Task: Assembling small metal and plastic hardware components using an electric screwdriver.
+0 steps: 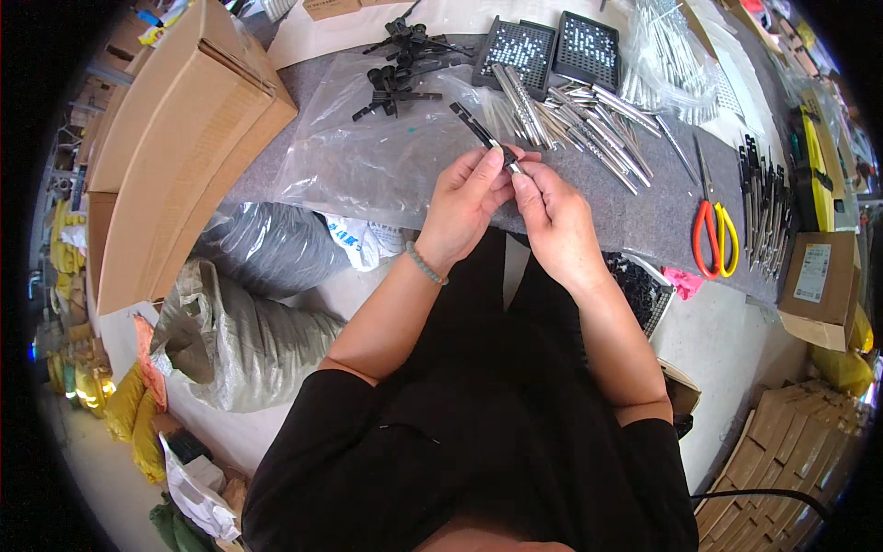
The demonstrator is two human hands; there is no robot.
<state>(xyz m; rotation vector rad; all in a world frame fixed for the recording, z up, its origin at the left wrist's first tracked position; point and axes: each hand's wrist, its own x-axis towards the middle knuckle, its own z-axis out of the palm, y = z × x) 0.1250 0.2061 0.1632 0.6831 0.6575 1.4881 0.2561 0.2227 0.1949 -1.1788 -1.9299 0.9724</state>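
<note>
My left hand pinches a slim black slotted part between thumb and fingers. It points up and to the left, over the table's front edge. My right hand meets the left one at the part's lower end. Its thumb and fingers are closed there on a small silvery piece, partly hidden by the fingertips. Just beyond the hands lies a pile of silver metal tubes, some with holes along them. Farther left, several black clip-like assemblies rest on a clear plastic sheet.
Two black perforated trays hold small shiny pieces at the back. Near them is a clear bag of silver rods. Red-and-yellow-handled scissors and dark thin rods lie right. A large cardboard box stands left, above a woven sack.
</note>
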